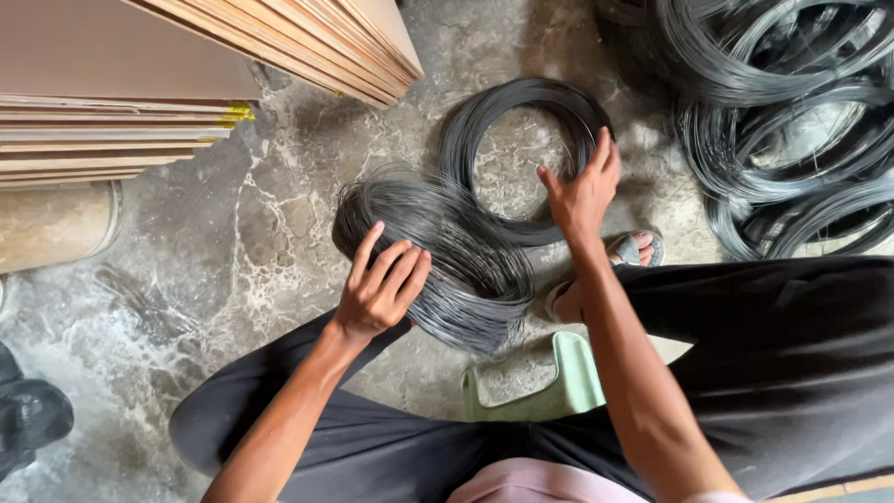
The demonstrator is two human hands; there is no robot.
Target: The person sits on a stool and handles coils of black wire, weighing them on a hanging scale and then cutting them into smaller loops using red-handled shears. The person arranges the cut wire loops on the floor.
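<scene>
— Wire bundle (438, 251), dark and fanned out, lies on the concrete floor (233, 242) in front of my knees. My left hand (380, 289) rests on its nine o'clock edge, fingers (402, 265) spread and curled lightly over the strands, pressing rather than gripping.

— And your other hand?

— My right hand (582, 191) sits at three o'clock on the round wire coil (521, 149), which lies just past the bundle at twelve o'clock and overlaps it. Fingers loosely open, tips on the ring; whether I pinch any strand, I cannot tell.

— What surrounds you?

— More loose coils (792, 121) heap at two o'clock, stacked boards (121, 93) at ten o'clock, and a green stool (559, 387) under me.
</scene>
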